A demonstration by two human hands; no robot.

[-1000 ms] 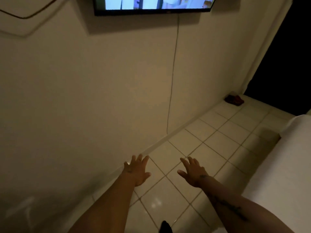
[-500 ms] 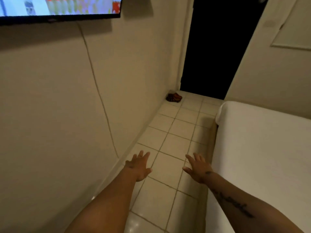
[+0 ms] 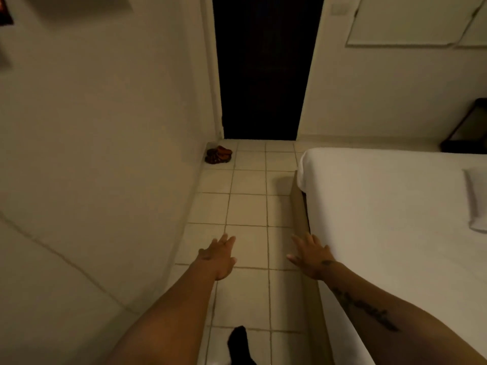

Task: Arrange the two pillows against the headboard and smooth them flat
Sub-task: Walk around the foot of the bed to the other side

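Observation:
A bed with a white sheet point(image 3: 382, 212) fills the right side of the view. No pillow and no headboard can be made out; a folded white cloth point(image 3: 478, 198) lies on the sheet at the right edge. My left hand point(image 3: 218, 255) is stretched out over the tiled floor, palm down, fingers apart and holding nothing. My right hand point(image 3: 311, 255) is also empty with fingers spread, hovering beside the near edge of the bed.
A tiled aisle point(image 3: 247, 204) runs between the left wall and the bed frame point(image 3: 300, 217). A dark doorway point(image 3: 263, 69) lies ahead, with reddish shoes point(image 3: 218, 154) in the corner beside it. A dark piece of furniture point(image 3: 469, 127) stands far right. My dark-socked foot point(image 3: 239, 343) is below.
The view has swung to the right: the wall television has left the frame, and the doorway and the bed have come into the middle. Both hands stay outstretched and empty.

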